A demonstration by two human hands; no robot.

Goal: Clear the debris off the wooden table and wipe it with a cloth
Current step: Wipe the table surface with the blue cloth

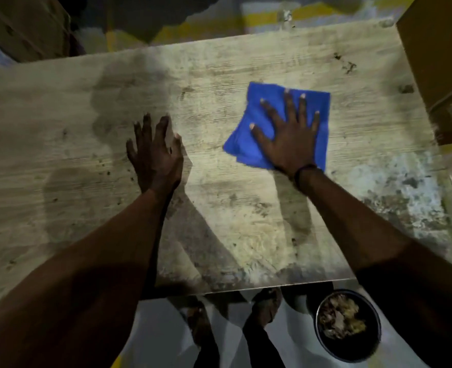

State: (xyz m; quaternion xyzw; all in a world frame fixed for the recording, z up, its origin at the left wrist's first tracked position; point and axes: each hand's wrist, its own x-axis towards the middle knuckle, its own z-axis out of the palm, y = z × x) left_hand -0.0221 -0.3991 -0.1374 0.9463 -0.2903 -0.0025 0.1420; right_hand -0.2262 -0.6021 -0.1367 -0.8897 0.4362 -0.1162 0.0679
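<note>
On the wooden table (219, 235) the right hand (291, 139), fingers spread, presses the blue cloth (248, 144), so wiping is underway; next strokes should probably reach the stained right edge, while the left hand (157, 155) rests flat.

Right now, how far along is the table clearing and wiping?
Done: loose debris looks cleared; a dark round bowl on the floor below the near edge holds scraps. In hand: the right hand presses flat on a folded blue cloth on the worn wooden table; the left hand rests open on the wood. Left: stains and specks remain, notably at the right edge.
</note>
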